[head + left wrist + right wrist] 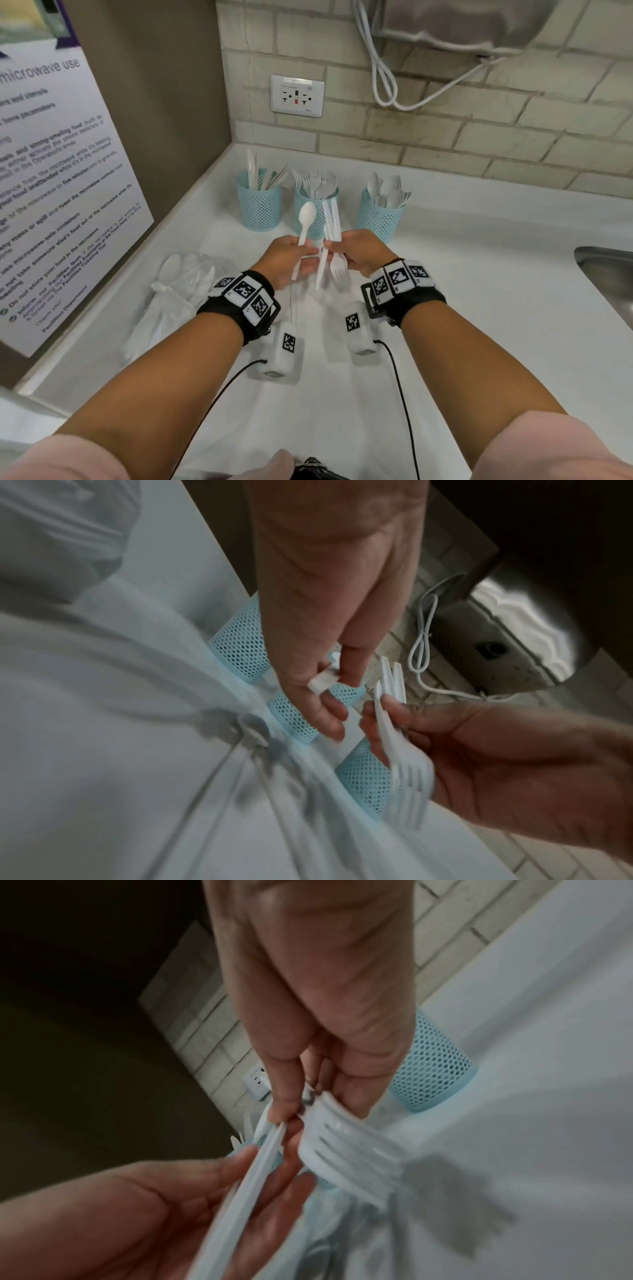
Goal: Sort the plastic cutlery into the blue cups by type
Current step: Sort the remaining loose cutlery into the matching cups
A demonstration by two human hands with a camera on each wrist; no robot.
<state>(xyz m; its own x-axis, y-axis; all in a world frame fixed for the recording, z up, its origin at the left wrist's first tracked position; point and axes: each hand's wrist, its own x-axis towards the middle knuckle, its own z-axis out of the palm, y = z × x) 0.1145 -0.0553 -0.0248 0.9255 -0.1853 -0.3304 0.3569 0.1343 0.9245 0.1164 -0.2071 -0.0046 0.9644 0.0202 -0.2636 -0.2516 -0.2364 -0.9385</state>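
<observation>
Three blue mesh cups stand at the back of the counter: the left cup (258, 205) holds knives, the middle cup (313, 219) forks, the right cup (380, 219) spoons. In front of them my left hand (294, 255) grips a white spoon (306, 217) by its handle, bowl up. My right hand (342, 251) grips a bundle of white forks (339, 270), tines down, handles up. The forks (346, 1150) fan out below my right fingers. A further long white piece (321, 265) hangs between both hands; its type is unclear. The spoon's handle end (322, 683) sits between my left fingers.
A clear plastic bag (178, 284) with more white cutlery lies on the white counter (479, 308) to my left. A steel sink (606, 270) is at the right edge. A poster covers the left wall; an outlet (296, 96) and a white cable (383, 78) are on the tiled wall.
</observation>
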